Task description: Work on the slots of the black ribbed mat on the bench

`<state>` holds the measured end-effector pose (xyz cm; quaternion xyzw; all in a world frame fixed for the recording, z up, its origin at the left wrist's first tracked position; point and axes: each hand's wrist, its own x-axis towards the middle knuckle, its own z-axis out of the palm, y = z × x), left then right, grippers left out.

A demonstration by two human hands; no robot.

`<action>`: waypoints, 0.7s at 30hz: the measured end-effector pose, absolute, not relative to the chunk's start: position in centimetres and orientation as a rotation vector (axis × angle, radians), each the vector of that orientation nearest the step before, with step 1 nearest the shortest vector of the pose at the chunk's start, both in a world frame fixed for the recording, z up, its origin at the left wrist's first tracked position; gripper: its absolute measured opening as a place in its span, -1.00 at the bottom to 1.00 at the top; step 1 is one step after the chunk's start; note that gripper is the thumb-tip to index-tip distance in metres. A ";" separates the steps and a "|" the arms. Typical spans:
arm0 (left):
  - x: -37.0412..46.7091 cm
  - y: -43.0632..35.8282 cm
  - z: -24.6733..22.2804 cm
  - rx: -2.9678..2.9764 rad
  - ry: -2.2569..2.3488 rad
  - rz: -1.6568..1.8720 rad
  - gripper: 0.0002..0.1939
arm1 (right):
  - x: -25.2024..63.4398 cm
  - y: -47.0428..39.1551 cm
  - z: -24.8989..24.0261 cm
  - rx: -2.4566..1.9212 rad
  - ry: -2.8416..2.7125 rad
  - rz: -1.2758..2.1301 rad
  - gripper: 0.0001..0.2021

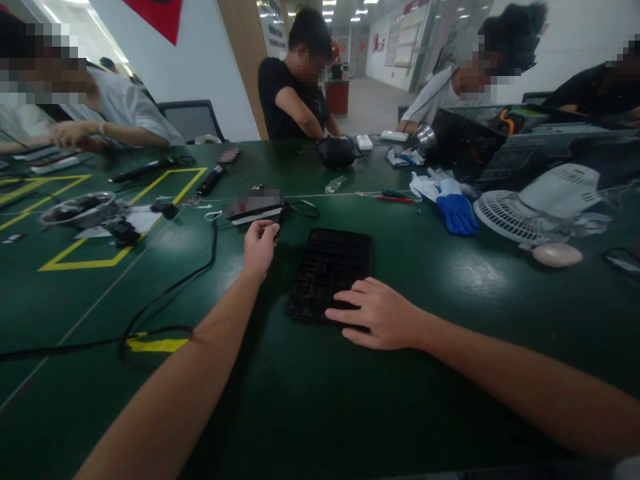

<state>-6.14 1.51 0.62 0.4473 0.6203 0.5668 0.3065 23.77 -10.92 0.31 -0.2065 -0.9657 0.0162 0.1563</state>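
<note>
A black rectangular plastic case (333, 257) with a ribbed, compartmented surface lies flat on the green table. My right hand (373, 313) rests on its near right part, fingers spread and holding nothing. Left of the case's far end, my left hand (261, 248) is closed in a pinch. A thin dark piece shows at its fingertips, too small and dark to name. Just beyond that hand sits a small box (257, 212) with a pale front edge, its top blurred out. A black strap loop (305, 209) lies to its right.
A black cable (173, 293) winds across the left side. At right are blue-and-white gloves (455, 210), a white fan (520, 213) and a computer case (525, 157). Red-handled tools (395, 197) and a black pouch (336, 152) lie farther back. Several people sit around the table.
</note>
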 end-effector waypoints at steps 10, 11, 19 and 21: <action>-4.0 0.5 0.0 1.414 1.376 1.295 -0.66 | 28.3 -4.7 -0.9 -1.057 -2.131 0.030 -0.51; -3.7 0.3 0.0 1.492 1.387 1.245 -0.65 | 29.8 -3.0 -1.1 -1.197 -2.051 -0.023 -0.49; -3.7 -0.4 -0.3 1.935 1.450 1.086 -0.64 | 39.2 5.8 -3.8 -1.920 -1.704 -0.086 -0.24; -3.7 -0.4 -0.3 1.997 1.428 1.081 -0.65 | 39.6 6.2 -4.2 -2.008 -1.800 -0.008 -0.33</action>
